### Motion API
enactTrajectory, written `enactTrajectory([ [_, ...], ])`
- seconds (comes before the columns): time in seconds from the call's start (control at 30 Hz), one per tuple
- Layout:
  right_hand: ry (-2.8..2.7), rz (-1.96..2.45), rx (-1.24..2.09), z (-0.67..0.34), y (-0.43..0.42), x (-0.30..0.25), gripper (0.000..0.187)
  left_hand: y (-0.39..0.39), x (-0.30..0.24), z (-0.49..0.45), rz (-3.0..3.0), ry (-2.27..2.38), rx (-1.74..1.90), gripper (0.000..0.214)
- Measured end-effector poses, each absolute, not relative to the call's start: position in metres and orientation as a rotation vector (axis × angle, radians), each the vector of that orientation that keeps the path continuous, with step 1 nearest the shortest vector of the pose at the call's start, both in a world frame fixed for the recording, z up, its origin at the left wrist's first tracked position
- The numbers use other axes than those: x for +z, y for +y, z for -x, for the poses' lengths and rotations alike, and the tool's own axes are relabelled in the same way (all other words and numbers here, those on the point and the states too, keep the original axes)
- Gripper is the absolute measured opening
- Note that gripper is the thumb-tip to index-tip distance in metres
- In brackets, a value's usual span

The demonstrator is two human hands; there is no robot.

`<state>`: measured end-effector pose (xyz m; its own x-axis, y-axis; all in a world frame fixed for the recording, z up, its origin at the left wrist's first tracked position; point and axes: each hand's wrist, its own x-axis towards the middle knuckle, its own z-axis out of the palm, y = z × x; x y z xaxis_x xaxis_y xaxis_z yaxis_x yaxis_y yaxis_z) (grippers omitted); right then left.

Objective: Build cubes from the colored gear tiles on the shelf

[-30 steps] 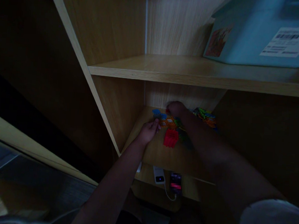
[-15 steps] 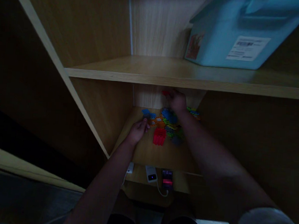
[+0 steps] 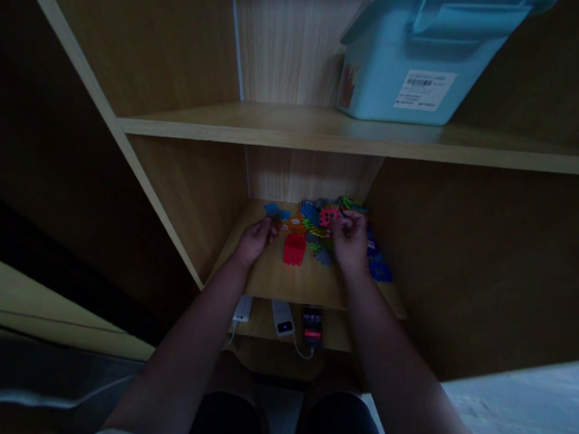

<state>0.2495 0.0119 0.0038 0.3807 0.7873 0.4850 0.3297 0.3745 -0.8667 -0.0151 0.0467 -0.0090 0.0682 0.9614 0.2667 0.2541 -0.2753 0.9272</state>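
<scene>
Between the fingertips of my right hand [image 3: 350,238] is a flat red notched toy piece [image 3: 328,216], held above a heap of similar pieces. My left hand [image 3: 256,239] is closed at the left of the heap, near light blue pieces [image 3: 274,210]; whether its fingers hold anything is hidden. A stack of red pieces [image 3: 294,249] stands on the shelf board between my hands. Orange pieces [image 3: 295,225] and grey pieces [image 3: 323,256] lie around it. Dark blue pieces [image 3: 380,267] are to the right of my right hand.
A light blue lidded bin [image 3: 401,65] stands on the upper shelf [image 3: 287,120], whose front edge runs above my hands. On a lower ledge lie a phone [image 3: 312,326], a white power bank [image 3: 282,318] with a cable, and another white device [image 3: 243,308].
My right hand has come down and nearer with the red piece, from the back panel to the heap. My left hand stays by the light blue pieces. The camera view has shifted slightly.
</scene>
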Motion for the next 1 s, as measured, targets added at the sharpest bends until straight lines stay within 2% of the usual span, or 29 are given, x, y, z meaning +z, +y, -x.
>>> enactTrajectory([
  [0.13,-1.332,1.186,0.336,-0.235,-0.005,0.002,0.041,0.044,-0.007,0.019,-1.674,1.298,1.376,0.05],
  [0.33,-1.354,1.153,0.178,-0.23,-0.022,0.01,0.039,0.014,0.009,0.016,-2.066,1.411,1.707,0.043],
  [0.63,-1.335,0.98,0.168,-0.22,-0.028,0.01,0.035,-0.009,0.014,-0.003,-2.868,0.987,1.535,0.038],
  [1.0,-1.491,0.915,0.064,-0.218,-0.034,0.017,0.024,-0.003,0.008,-0.001,-2.825,0.814,1.631,0.047],
])
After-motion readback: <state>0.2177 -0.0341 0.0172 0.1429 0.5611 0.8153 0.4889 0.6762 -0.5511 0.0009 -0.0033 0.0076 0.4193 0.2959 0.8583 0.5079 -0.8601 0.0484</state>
